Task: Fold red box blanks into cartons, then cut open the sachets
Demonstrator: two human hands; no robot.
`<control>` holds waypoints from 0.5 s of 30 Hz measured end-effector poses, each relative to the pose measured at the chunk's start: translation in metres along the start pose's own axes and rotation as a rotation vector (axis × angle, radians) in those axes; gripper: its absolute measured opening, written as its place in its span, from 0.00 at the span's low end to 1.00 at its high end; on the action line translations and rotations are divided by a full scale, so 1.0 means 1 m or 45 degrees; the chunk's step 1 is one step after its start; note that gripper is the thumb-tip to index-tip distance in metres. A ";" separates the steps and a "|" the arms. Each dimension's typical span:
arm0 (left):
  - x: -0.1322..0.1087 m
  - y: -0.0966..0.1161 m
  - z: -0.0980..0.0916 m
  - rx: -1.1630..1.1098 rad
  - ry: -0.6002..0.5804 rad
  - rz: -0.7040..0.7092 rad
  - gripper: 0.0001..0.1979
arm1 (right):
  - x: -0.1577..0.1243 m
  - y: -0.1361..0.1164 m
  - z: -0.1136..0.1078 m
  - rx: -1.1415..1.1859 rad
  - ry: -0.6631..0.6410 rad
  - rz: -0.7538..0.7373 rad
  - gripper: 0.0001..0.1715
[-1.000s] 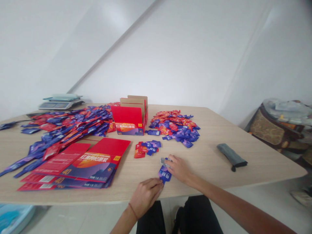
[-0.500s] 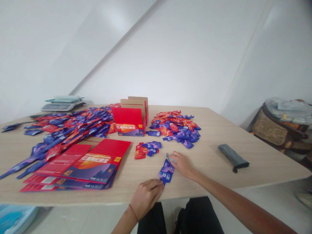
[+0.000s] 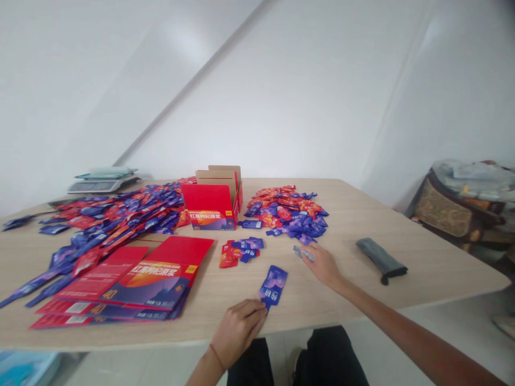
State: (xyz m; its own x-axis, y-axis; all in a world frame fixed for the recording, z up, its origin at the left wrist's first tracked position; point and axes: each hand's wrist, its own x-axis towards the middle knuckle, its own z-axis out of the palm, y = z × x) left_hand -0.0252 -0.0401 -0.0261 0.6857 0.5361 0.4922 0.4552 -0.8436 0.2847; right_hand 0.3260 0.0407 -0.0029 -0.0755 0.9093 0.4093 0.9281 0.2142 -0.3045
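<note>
My left hand (image 3: 242, 324), fingers closed, pinches the narrow neck of a purple pouch (image 3: 274, 284) lying flat near the table's front edge. To the right of that pouch, my right hand (image 3: 322, 264) is closed around a small silvery-grey object (image 3: 302, 254), whose kind I cannot make out. Just beyond the pouch lies a small group of red and purple pouches (image 3: 242, 251). A larger heap of such pouches (image 3: 287, 212) sits behind my right hand.
Flattened red-and-purple cartons (image 3: 161, 273) are stacked at left, before a big pile of pouches (image 3: 132, 209). An upright open carton (image 3: 209, 206) stands mid-table. A scale (image 3: 96, 185) is at the back left. A grey fabric pouch (image 3: 380, 259) lies at right.
My right hand has moved right, away from the purple pouch's far end, carrying the silvery-grey object. My left hand still holds the pouch's neck. The view has shifted slightly.
</note>
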 end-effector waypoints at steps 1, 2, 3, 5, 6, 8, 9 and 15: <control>0.000 0.000 -0.001 -0.007 -0.002 -0.001 0.14 | -0.006 0.015 -0.005 -0.036 0.015 0.018 0.19; 0.000 0.000 -0.002 -0.018 -0.005 -0.004 0.14 | -0.013 0.030 -0.009 -0.074 0.033 0.037 0.19; 0.000 0.000 -0.003 -0.032 -0.009 -0.012 0.14 | -0.020 0.045 -0.012 -0.114 0.050 0.053 0.19; 0.000 -0.001 -0.005 -0.076 -0.021 -0.041 0.14 | -0.037 0.073 -0.017 -0.178 0.083 0.067 0.20; 0.002 -0.001 -0.007 -0.099 -0.021 -0.068 0.14 | -0.045 0.085 -0.018 -0.198 0.099 0.069 0.20; 0.009 0.000 -0.010 -0.113 0.001 -0.153 0.14 | -0.059 0.104 -0.017 -0.215 0.127 0.081 0.21; 0.015 0.002 -0.011 -0.094 0.017 -0.211 0.14 | -0.066 0.110 -0.016 -0.215 0.137 0.091 0.22; 0.072 0.031 -0.004 0.371 -0.149 -0.621 0.29 | -0.081 0.121 -0.004 -0.200 0.179 0.124 0.21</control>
State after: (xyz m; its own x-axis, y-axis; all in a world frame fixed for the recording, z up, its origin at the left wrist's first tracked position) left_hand 0.0357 -0.0282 0.0215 0.4081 0.8744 0.2622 0.8604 -0.4645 0.2097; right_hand 0.4464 -0.0085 -0.0693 0.0587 0.8619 0.5037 0.9748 0.0593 -0.2151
